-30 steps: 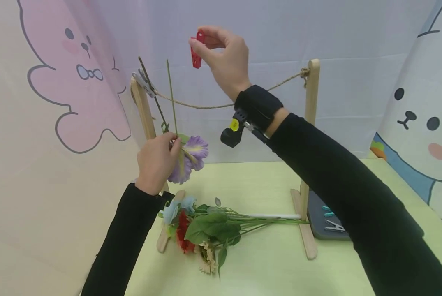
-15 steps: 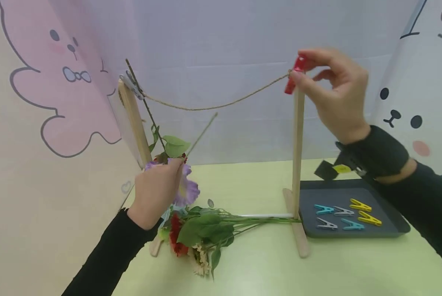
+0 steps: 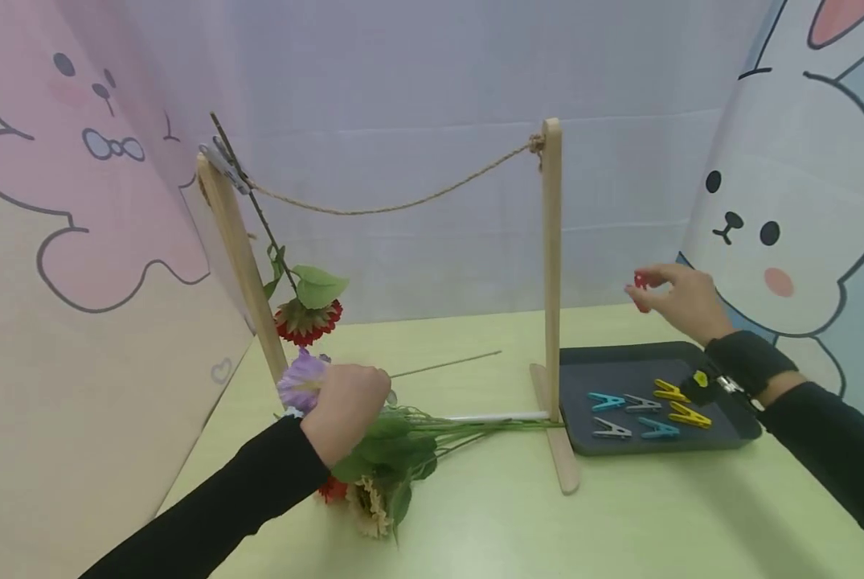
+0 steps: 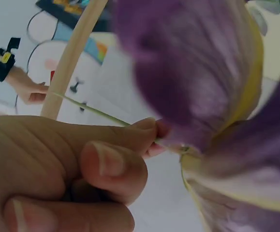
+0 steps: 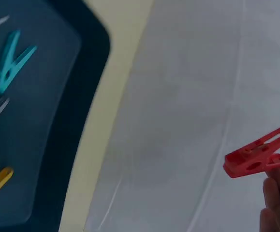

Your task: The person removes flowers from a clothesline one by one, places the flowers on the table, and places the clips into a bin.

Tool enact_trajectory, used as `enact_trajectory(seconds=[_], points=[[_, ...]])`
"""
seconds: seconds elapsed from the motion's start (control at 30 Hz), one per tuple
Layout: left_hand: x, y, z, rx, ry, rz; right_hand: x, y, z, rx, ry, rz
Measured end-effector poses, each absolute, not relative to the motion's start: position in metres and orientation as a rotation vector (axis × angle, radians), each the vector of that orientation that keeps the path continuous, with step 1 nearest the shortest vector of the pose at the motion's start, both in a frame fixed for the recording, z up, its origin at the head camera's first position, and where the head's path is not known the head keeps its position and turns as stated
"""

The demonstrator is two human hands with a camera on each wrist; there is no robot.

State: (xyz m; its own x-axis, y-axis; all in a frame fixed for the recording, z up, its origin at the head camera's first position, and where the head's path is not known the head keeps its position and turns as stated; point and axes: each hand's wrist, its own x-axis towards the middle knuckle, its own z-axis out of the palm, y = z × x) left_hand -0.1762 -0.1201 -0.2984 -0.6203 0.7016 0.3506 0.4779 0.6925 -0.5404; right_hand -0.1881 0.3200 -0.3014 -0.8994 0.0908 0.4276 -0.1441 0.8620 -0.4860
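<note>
My left hand (image 3: pixel 350 410) pinches the thin green stem (image 4: pixel 98 113) of a purple iris (image 3: pixel 303 381) close below its bloom. The stem points right, over the bundle of flowers on the table. Between thumb and fingertips, my right hand (image 3: pixel 681 301) holds a red clothespin (image 5: pixel 256 153), in the air above the back of the dark tray (image 3: pixel 583 445). A red flower (image 3: pixel 309 322) hangs head down from the rope's left end, where a grey clothespin (image 3: pixel 225 167) clips its stem.
A sagging rope (image 3: pixel 374 211) spans two wooden posts (image 3: pixel 551 265). Several blue, grey and yellow clothespins (image 3: pixel 688 415) lie in the tray. Flowers with leaves (image 3: pixel 395 450) lie at the stand's foot, stems toward the right post.
My right hand has carried the red clothespin from above the rope, past the right post, down over the tray. My left hand has lowered the iris, and its stem has tipped from upright to nearly level.
</note>
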Motion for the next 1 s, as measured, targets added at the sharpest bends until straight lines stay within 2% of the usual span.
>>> enact_trajectory(seconds=[0.3, 0.77, 1.0], points=[[-0.197, -0.102, -0.329, -0.955, -2.529, 0.815, -0.206, 0.338, -0.355, 0.32, -2.949, 0.047], [-0.198, -0.103, -0.362, -0.935, -2.574, 0.993, -0.215, 0.333, -0.391, 0.299, -3.068, 0.028], [-0.202, -0.104, -0.371, -0.937, -2.581, 0.936, -0.214, 0.333, -0.4, 0.291, -3.08, 0.04]])
